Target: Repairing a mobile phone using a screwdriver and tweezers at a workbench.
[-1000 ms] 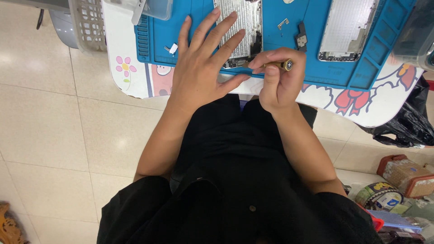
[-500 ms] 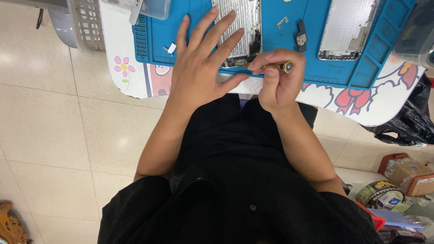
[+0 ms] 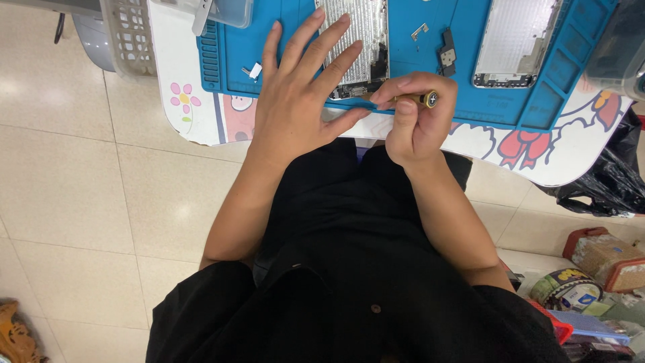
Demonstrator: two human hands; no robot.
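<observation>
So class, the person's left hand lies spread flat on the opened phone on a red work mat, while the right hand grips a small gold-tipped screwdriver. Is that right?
Not quite: the work mat is blue, not red, as the head view shows. The rest holds: the left hand lies spread flat on the opened phone, and the right hand grips a small gold-tipped screwdriver.

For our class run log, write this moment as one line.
left hand: flat on opened phone | right hand: grips screwdriver | surface: blue mat

brown box (image 3: 608,259) lower right; round green-white pack (image 3: 566,289) beside it
</observation>
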